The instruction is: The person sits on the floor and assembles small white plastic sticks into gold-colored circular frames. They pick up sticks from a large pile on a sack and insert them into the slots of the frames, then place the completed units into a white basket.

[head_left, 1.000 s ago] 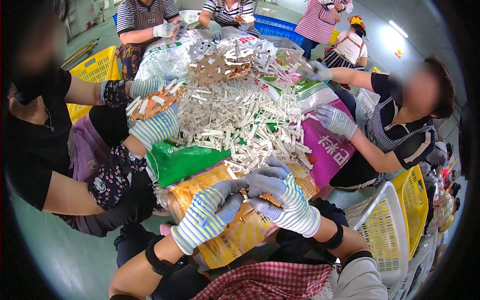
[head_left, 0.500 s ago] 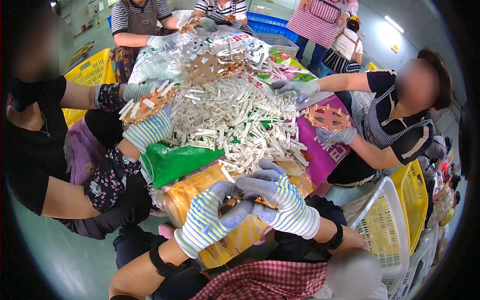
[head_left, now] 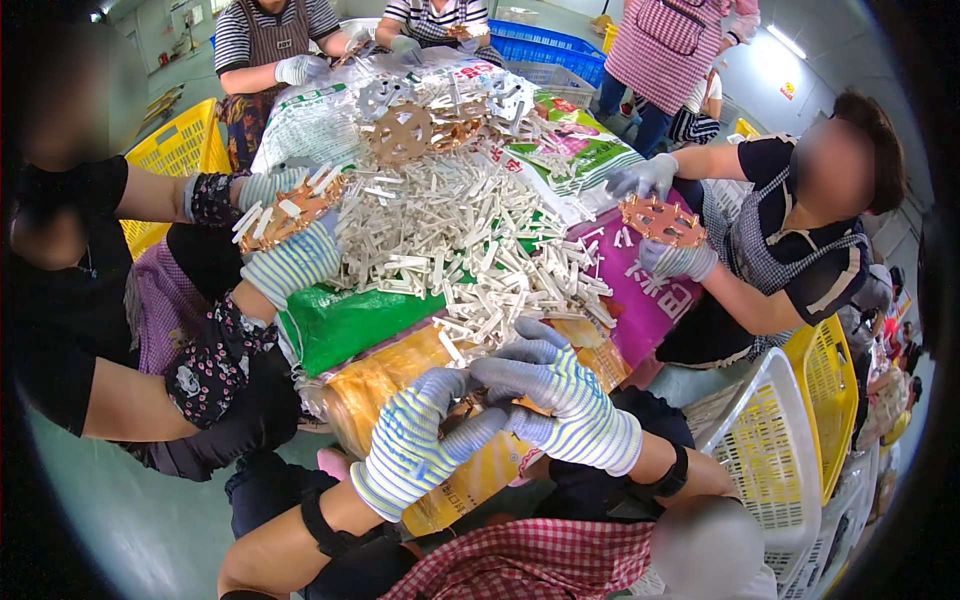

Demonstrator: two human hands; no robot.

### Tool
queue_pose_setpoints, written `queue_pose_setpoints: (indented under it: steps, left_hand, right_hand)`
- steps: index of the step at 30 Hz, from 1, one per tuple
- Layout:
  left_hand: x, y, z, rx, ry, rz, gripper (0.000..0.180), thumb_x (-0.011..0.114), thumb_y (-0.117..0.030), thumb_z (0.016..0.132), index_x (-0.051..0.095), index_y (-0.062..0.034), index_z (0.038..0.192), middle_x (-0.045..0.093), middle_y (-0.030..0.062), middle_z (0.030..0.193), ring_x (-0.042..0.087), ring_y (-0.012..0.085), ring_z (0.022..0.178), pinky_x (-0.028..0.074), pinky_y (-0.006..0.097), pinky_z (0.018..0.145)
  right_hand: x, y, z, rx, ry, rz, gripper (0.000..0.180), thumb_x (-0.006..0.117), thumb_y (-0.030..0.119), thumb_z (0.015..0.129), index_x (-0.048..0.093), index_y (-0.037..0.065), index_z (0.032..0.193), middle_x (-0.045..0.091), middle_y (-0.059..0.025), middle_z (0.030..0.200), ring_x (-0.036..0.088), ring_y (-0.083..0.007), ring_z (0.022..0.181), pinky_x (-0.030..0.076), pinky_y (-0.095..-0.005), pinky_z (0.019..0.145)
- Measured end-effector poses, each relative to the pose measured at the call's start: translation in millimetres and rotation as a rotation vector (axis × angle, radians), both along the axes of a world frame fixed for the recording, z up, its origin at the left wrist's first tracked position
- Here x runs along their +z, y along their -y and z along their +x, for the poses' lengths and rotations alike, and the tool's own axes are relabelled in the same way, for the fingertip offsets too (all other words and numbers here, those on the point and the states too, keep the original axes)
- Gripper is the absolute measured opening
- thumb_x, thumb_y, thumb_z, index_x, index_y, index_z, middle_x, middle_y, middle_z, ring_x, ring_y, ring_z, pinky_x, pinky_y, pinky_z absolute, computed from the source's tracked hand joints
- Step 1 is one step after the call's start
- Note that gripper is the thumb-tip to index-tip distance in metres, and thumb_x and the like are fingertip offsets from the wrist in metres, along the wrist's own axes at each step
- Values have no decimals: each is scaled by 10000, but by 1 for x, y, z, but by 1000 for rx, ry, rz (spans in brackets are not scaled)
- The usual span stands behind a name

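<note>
Both of my hands wear grey-palmed gloves with yellow-green stripes and meet low in the middle, over the near edge of the work surface. My left hand [head_left: 412, 440] and my right hand [head_left: 572, 405] curl around a copper-coloured metal piece [head_left: 531, 406]. Most of that piece is hidden behind my fingers; only small bits show between the gloves. Just beyond my fingertips a loose heap of short white strips [head_left: 470, 240] spreads over the surface.
Printed plastic sacks [head_left: 360, 320] cover the surface. Co-workers sit around it; the left one holds a copper-coloured disc [head_left: 285, 215] with white strips, the right one another disc [head_left: 662, 221]. More discs [head_left: 400, 133] lie on the heap. A white basket [head_left: 765, 450] stands at my right.
My hands stay nearly where they were. The right co-worker's free hand has drawn back from the heap toward their disc, and several white strips now lie on the purple sack.
</note>
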State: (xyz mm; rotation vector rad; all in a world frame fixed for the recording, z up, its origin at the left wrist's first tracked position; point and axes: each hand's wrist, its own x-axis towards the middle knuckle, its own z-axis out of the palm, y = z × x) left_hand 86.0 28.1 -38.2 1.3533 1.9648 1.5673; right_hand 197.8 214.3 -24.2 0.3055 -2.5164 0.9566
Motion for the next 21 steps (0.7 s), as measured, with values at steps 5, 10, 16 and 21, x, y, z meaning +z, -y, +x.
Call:
queue_pose_setpoints:
  steps: [5, 10, 16, 21]
  left_hand:
    - [2, 6, 6, -39, 64, -79, 372, 799, -194, 856, 611, 8, 1105, 691, 98, 946, 664, 183, 848, 530, 325, 785]
    - [-4, 8, 7, -55, 21, -80, 359, 790, -193, 861, 611, 15, 1092, 690, 111, 941, 677, 207, 841, 534, 341, 778]
    - [-3, 5, 6, -17, -95, 68, 373, 793, -272, 844, 620, -28, 1066, 652, 150, 878, 662, 339, 713, 523, 405, 626]
    - [-4, 5, 8, -5, -59, 24, 345, 781, -240, 856, 625, -33, 1084, 653, 150, 891, 671, 323, 738, 529, 391, 649]
  right_hand:
    - [6, -1, 0, 52, 45, 7, 497, 644, 389, 885, 620, 119, 1301, 698, -76, 1076, 611, -310, 1108, 295, -557, 1134]
    - [14, 2, 2, 70, 53, 31, 479, 672, 318, 868, 621, 117, 1299, 705, -71, 1050, 623, -307, 1086, 303, -544, 1131]
    - [14, 5, 2, 57, 43, 86, 441, 661, 301, 876, 634, 118, 1276, 691, -77, 1046, 633, -309, 1054, 328, -545, 1113]
    - [14, 8, 2, 8, -41, 188, 439, 653, 282, 857, 637, 113, 1262, 685, -76, 1039, 633, -295, 1044, 357, -541, 1093]
